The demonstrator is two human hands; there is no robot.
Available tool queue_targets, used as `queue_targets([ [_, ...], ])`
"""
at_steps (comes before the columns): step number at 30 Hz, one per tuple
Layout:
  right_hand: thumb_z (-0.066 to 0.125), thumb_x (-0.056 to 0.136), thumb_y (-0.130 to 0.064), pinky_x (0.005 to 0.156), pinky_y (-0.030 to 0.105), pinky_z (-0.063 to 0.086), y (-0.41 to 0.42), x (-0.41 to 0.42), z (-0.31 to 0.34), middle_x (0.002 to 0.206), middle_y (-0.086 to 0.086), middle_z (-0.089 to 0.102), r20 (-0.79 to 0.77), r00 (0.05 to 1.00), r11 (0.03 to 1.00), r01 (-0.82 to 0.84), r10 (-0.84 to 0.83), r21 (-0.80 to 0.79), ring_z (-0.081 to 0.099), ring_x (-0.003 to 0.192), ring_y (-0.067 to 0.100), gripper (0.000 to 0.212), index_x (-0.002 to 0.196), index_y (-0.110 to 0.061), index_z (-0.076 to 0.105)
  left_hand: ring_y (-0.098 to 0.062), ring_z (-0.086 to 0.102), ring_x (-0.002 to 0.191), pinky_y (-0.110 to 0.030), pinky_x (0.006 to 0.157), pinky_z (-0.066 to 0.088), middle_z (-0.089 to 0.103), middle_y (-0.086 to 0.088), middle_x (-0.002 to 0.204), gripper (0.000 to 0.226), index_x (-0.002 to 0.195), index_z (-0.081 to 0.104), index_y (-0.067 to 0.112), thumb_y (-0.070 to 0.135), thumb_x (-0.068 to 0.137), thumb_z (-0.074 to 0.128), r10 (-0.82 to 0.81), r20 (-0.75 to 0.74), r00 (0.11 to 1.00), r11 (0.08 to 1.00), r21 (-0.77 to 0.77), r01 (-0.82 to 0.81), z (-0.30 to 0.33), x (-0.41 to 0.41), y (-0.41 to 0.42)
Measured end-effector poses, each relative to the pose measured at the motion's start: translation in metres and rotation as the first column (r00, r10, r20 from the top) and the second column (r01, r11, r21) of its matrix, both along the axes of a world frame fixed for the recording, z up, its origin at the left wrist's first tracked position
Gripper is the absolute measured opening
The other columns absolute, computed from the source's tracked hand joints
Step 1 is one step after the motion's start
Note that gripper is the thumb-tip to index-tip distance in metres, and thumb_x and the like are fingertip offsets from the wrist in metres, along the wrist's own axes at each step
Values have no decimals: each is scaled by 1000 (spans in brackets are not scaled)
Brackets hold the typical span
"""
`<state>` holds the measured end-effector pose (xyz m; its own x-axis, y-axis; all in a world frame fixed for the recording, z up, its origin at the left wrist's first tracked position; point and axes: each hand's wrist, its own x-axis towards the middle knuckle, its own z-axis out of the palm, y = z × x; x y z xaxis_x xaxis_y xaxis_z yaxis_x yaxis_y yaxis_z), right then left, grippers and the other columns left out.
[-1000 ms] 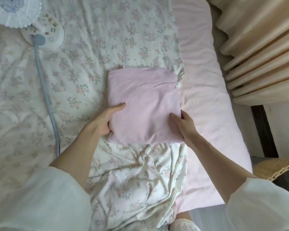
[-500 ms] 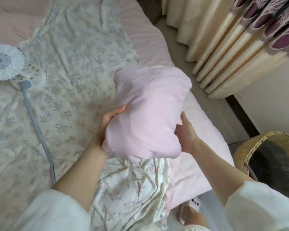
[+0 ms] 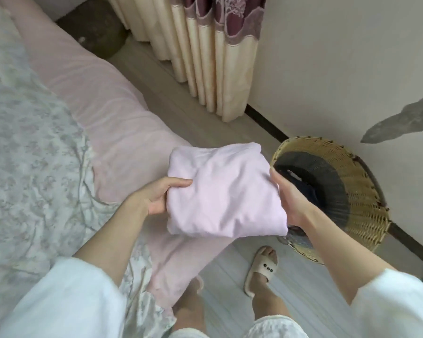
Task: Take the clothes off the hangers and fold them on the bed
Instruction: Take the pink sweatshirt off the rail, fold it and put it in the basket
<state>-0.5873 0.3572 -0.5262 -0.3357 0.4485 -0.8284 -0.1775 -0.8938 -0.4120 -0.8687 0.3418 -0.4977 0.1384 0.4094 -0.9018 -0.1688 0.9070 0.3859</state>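
Both hands carry one folded garment, so the folding step looks finished and a carrying step is in hand. Largest in view is the bed (image 3: 112, 111), with its pink sheet and floral quilt (image 3: 32, 167) lying to the person's left. Next in size is the woven basket (image 3: 352, 191), standing on the floor by the wall with dark cloth inside. The pink folded garment (image 3: 220, 191) is held in the air past the bed's edge, between bed and basket. The left hand (image 3: 156, 195) grips its left edge, thumb on top and fingers curled beneath; the right hand (image 3: 287, 198) grips the right edge in the same way, just in front of the basket's rim.

The next move, I judge, calls for lowering the bundle level so that the folds do not slip.

A second ago the garment lay flat on the quilt with the hands at its sides; half a second ago it was lifted above the bed; now it has swung right, toward the basket.
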Motion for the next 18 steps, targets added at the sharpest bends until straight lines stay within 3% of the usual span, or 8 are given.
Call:
queue_targets([
  [3,56,89,-40,74,38,50,-16,83,-17,98,12,73,128,990,993,65,-52,-96,68,91,32,44,121,-10,58,-22,62,97,-29,78,49,70,-7,98,14,98,64,10,20,89,61,-145,-33,989,988,-68,142,-17,95,20],
  [5,56,90,-35,68,35,49,-29,136,-35,83,13,73,236,968,982,123,-87,-141,67,79,30,42,119,-5,60,-22,60,91,-28,76,48,71,-6,93,12,89,61,10,19,95,55,-230,-80,970,970,-104,221,-37,156,35],
  [7,54,91,-34,68,36,49,-39,171,-52,79,14,72,279,952,962,186,-126,-198,65,77,31,41,118,-4,61,-23,59,101,-31,84,49,65,-9,115,13,99,59,8,20,94,57,-324,-139,936,944,-116,310,-61,196,45],
  [10,55,90,-35,70,39,49,-48,221,-84,89,16,71,337,917,917,308,-215,-252,64,86,35,40,116,-5,60,-24,56,109,-34,88,47,58,-11,127,41,126,51,5,23,91,61,-426,-160,890,903,-129,409,-105,252,64],
  [13,58,90,-33,73,41,51,-43,246,-130,110,18,66,421,853,880,424,-309,-214,63,96,36,42,120,-4,56,-28,55,114,-39,96,46,57,-10,129,53,131,47,6,28,87,66,-473,-195,859,881,-94,464,-154,291,86],
  [16,59,91,-29,86,45,50,-22,259,-205,116,15,63,505,757,845,526,-414,-96,61,99,35,46,128,-4,51,-30,52,116,-39,98,43,53,-12,132,59,137,42,5,28,88,66,-440,-279,854,887,15,462,-230,323,114],
  [18,54,94,-25,85,41,49,-11,262,-258,119,13,61,537,723,850,526,-435,-18,59,98,31,43,131,-4,48,-33,50,119,-42,102,42,51,-14,134,59,139,41,4,24,88,65,-435,-350,830,874,58,483,-286,337,124],
])
